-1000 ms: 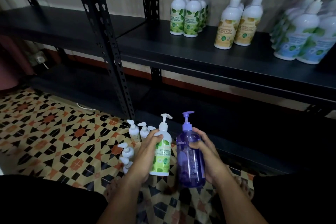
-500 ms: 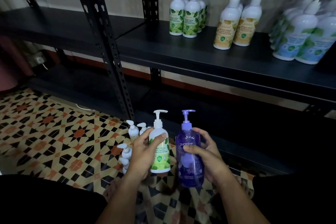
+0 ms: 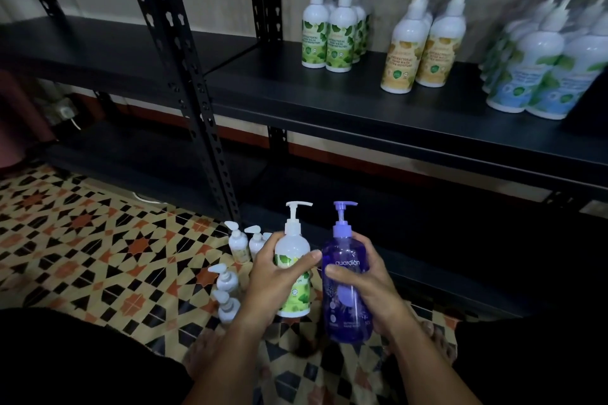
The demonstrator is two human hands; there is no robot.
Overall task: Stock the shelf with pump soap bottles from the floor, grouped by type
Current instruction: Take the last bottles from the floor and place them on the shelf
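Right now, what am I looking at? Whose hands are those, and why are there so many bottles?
A camera worn on a person's head took this picture, so you look down at that person's own hands. The left hand holds a white bottle with green leaves. The right hand holds a purple bottle. More small white bottles stand on the patterned floor. On the black shelf wait three groups: green-label bottles, yellow-label bottles and blurry blue-label bottles.

Patterned tile floor (image 3: 82, 250), wall socket with plug (image 3: 67, 112) at far left.
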